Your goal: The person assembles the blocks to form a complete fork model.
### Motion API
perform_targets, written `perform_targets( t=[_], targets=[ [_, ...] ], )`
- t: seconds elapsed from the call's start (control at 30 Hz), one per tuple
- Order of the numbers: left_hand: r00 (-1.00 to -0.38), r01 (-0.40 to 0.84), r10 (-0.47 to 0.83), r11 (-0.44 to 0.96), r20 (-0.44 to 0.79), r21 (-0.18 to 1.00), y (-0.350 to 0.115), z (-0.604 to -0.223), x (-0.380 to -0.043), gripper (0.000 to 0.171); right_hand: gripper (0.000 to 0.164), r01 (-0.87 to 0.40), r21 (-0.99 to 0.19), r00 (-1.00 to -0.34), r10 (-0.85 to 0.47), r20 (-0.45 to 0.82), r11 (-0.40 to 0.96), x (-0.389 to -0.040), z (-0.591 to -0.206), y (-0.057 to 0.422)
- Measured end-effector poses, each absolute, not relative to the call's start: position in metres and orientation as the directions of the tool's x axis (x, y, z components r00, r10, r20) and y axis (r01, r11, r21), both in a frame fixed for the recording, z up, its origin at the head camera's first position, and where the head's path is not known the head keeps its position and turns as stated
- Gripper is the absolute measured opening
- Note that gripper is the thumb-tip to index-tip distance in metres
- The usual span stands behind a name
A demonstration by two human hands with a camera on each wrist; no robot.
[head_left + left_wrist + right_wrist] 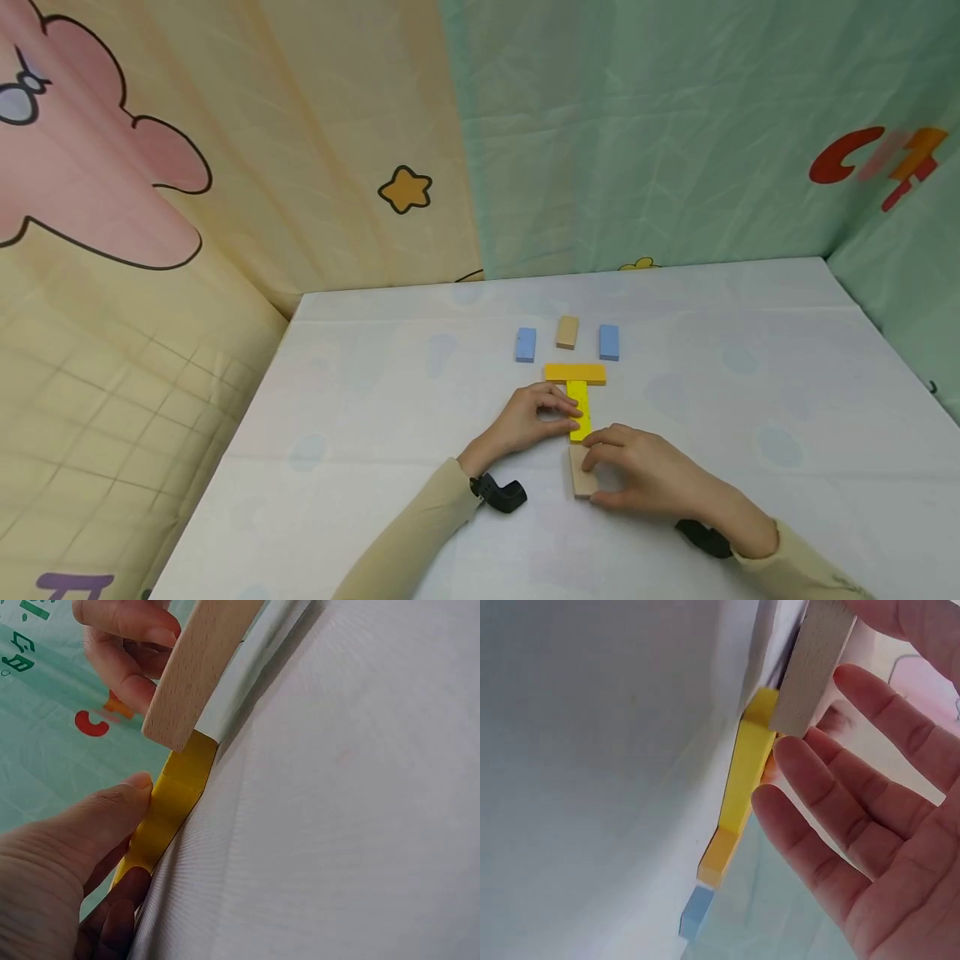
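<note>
My left hand [540, 415] is at the yellow block [578, 421], which lies lengthwise on the table; thumb and fingertips hold it from its left side. My right hand [645, 468] grips a plain wooden block [581, 475] between thumb and fingers, at the near end of the yellow one. In the left wrist view the wooden block [187, 682] appears raised, its end overlapping the yellow block [174, 795]. An orange-yellow block [574, 374] lies crosswise at the far end of the yellow one, making a T shape. The right wrist view shows the right fingers [855, 817] extended beside the wooden block [814, 667].
Beyond the T lie two blue blocks [526, 345] with a small wooden block [567, 332] between them. A white cloth covers the table [360, 400]. Printed curtains [645, 125] hang behind it and at both sides. Black wrist straps [501, 493] sit on both arms.
</note>
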State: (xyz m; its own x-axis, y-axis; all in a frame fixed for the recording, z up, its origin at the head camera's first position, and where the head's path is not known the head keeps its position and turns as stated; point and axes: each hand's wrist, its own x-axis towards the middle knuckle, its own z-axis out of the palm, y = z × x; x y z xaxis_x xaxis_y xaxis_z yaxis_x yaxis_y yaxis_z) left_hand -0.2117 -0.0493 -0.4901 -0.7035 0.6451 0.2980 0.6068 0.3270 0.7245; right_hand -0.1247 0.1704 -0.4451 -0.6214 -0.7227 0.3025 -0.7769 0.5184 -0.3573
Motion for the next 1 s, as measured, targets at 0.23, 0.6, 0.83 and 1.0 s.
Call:
perform_targets(
  t=[0.23,0.6,0.83,1.0],
  targets=[
    [-0.710,0.588,0.643,0.318,0.287,0.743,-0.050,-0.489,-0.211,0.018,0.031,-0.735,-0.374,-0.669,-0.695,0.263,0.566,-0.130,-0.438,0.187],
    [-0.716,0.580,0.642,0.327,0.275,0.746,-0.049,-0.489,-0.211,0.018,0.031,-0.732,-0.371,-0.665,-0.718,0.207,0.571,-0.136,-0.441,0.199],
    [-0.713,0.586,0.641,0.321,0.284,0.744,-0.049,-0.489,-0.211,0.017,0.036,-0.715,-0.348,-0.683,-0.711,0.167,0.606,-0.136,-0.439,0.202],
    [-0.721,0.567,0.639,0.321,0.268,0.759,-0.049,-0.489,-0.211,0.017,0.036,-0.728,-0.357,-0.671,-0.716,0.193,0.586,-0.133,-0.437,0.198]
  ],
)
